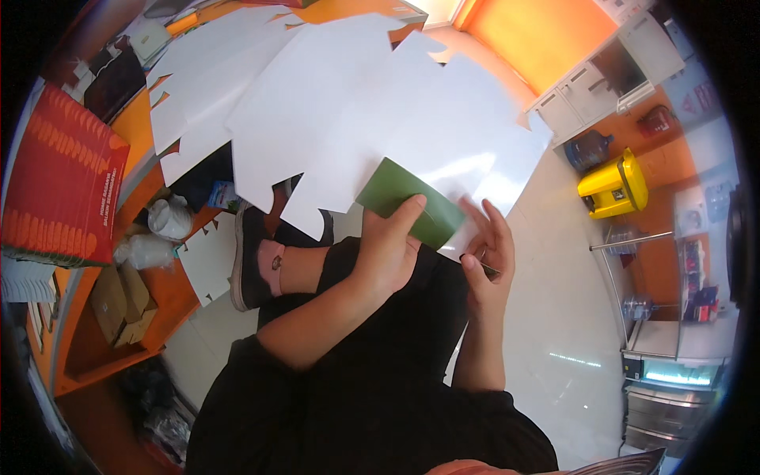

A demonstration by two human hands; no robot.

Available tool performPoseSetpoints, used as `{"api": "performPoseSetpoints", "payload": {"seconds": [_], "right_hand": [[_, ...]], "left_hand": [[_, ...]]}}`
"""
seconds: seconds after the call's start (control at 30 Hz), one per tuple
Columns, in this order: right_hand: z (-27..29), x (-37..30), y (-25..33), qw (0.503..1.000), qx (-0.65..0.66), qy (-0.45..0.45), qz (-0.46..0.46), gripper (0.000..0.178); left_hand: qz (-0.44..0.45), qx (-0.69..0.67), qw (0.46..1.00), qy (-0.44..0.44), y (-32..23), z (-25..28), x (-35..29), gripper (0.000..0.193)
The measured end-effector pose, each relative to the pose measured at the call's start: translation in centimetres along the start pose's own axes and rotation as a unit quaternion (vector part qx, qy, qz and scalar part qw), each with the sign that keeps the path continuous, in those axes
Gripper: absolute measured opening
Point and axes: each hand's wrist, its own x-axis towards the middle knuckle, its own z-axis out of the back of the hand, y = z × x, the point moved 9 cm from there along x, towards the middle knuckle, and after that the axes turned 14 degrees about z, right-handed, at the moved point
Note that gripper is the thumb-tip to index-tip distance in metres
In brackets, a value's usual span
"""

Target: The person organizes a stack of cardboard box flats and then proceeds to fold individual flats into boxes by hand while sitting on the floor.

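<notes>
My left hand [389, 249] grips a flat green rectangular piece [404, 198] with its thumb on top. The piece lies tilted over the near edge of a large white sheet [332, 111], whose border has notches cut in it. Just right of the green piece, my right hand [489, 257] is raised, slightly blurred, with its fingers bent. A thin dark thing [492, 271] shows by its thumb, too small to name. A pale strip [455, 247] lies between the right hand and the green piece's lower right end.
A red box [59, 178] stands at the left on an orange desk. Its open shelves hold a cardboard box [123, 305] and white plastic bags [169, 218]. Another cut white sheet [207, 265] leans below. Across the pale floor, a yellow bin [613, 190] and a water bottle [588, 150] stand at right.
</notes>
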Motion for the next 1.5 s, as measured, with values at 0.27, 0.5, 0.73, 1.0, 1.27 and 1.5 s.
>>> {"api": "performPoseSetpoints", "payload": {"seconds": [0.27, 0.5, 0.73, 1.0, 1.27, 1.5], "right_hand": [[-0.9, 0.0, 2.1, 0.984, -0.028, 0.161, 0.073, 0.08], [-3.2, -0.3, 4.6, 0.945, -0.166, 0.247, 0.137, 0.065], [-0.7, -0.6, 1.3, 0.972, -0.012, -0.064, 0.226, 0.026], [0.0, -0.4, 1.2, 0.947, -0.142, -0.207, 0.202, 0.02], [-0.9, 1.0, 2.9, 0.95, -0.184, -0.114, 0.226, 0.016], [-1.9, 1.4, 4.6, 0.924, -0.303, -0.033, 0.232, 0.021]], "left_hand": [[0.016, 0.055, 0.997, 0.055, 0.8, -0.2, -0.7, 0.033], [0.042, 0.04, 0.987, 0.149, 0.0, -0.7, -1.7, 0.05], [0.0, -0.046, 0.993, 0.109, -0.4, -1.9, -1.9, 0.04], [-0.079, 0.06, 0.994, -0.034, 0.9, -0.8, -1.7, 0.039], [-0.023, 0.164, 0.986, -0.022, 1.4, -0.5, -0.8, 0.037], [0.033, 0.144, 0.989, 0.0, 1.8, -0.9, -0.7, 0.041]]}}
